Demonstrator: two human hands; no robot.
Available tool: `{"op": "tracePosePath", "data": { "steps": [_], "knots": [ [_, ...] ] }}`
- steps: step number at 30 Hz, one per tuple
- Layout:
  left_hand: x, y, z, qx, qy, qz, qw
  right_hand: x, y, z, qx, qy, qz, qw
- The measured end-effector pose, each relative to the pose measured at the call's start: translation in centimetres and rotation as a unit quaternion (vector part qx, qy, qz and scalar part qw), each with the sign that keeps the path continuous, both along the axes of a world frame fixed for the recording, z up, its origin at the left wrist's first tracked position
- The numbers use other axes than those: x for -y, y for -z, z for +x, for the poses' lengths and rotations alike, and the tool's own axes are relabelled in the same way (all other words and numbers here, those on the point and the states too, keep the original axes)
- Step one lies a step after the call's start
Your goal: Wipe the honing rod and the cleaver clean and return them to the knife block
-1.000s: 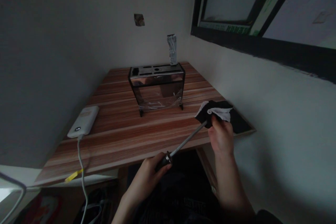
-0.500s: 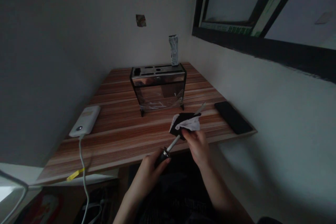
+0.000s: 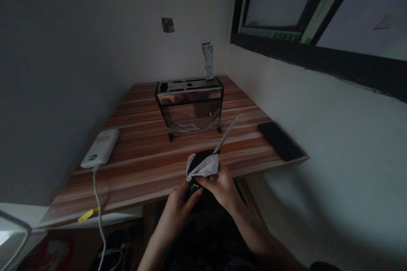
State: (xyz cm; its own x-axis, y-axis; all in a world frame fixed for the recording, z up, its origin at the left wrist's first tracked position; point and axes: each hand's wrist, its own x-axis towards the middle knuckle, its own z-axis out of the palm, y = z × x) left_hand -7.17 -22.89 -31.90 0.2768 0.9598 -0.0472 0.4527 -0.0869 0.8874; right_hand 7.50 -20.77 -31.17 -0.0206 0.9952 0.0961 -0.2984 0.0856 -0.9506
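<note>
My left hand (image 3: pixel 181 201) is closed round the dark handle of a sharpening steel (image 3: pixel 226 134), whose thin metal rod points up and away over the wooden table (image 3: pixel 143 165). My right hand (image 3: pixel 219 186) pinches a black and white cloth (image 3: pixel 203 164) wrapped round the rod close to the handle. Both hands are at the table's near edge, almost touching. A metal knife rack (image 3: pixel 190 106) with slots in its top stands behind them at mid-table.
A white power bank (image 3: pixel 100 148) with a cable running off the near edge lies at the left. A black phone (image 3: pixel 280 140) lies near the right edge by the wall. A small wrapped packet (image 3: pixel 207 60) stands behind the rack. A dark frame hangs on the right wall.
My right hand has slid the cloth down the rod from its tip to the handle end, uncovering the rod and the black phone. The left hand has held still.
</note>
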Motion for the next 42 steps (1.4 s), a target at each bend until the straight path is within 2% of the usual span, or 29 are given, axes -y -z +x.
{"op": "tracePosePath", "data": {
  "steps": [9, 14, 21, 29, 32, 37, 42],
  "knots": [
    [0.0, 0.0, 0.3, -0.006, 0.015, -0.017, 1.0, 0.2, 0.3, 0.5, 0.0, 0.019, -0.008, 1.0],
    [0.2, -0.4, 0.3, -0.013, 0.03, -0.013, 0.999, -0.2, 0.3, 1.9, -0.001, 0.039, -0.005, 0.999],
    [0.8, -0.7, 0.1, -0.037, 0.064, -0.04, 0.996, -1.7, 1.1, 5.3, -0.022, 0.138, 0.022, 0.99],
    [1.4, -0.8, -0.3, -0.034, 0.085, -0.054, 0.994, -2.2, 0.4, 8.5, -0.067, 0.264, 0.057, 0.961],
    [1.5, -0.6, -0.5, -0.042, 0.092, -0.054, 0.993, -2.3, 0.0, 9.3, -0.094, 0.291, 0.07, 0.95],
    [1.4, -0.5, -0.8, -0.059, 0.093, -0.051, 0.993, -2.6, -0.3, 9.2, -0.134, 0.296, 0.059, 0.944],
    [1.3, -0.7, -0.6, -0.051, 0.082, -0.048, 0.994, -2.7, 0.2, 8.0, -0.169, 0.304, 0.039, 0.937]
  ]
}}
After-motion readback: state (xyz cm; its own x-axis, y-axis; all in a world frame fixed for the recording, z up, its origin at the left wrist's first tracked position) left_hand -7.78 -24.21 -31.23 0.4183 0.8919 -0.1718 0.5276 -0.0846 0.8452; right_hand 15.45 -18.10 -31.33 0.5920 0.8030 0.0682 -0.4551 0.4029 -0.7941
